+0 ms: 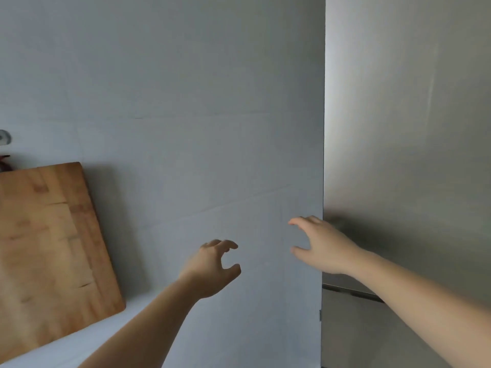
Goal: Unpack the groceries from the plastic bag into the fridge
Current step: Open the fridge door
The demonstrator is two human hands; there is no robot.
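The fridge (409, 134) fills the right side of the view, its steel front shut, with a seam between an upper and a lower door low down. My right hand (322, 245) is raised just left of the fridge's left edge, fingers spread and holding nothing. My left hand (212, 266) hovers in front of the wall to the left, fingers curled apart, also holding nothing. No plastic bag and no groceries are in view.
A pale grey wall (172, 115) covers the middle and left. A wooden cutting board (50, 248) leans against it at the lower left, standing on a white counter (87, 341). A small metal fitting (4, 137) shows at the left edge.
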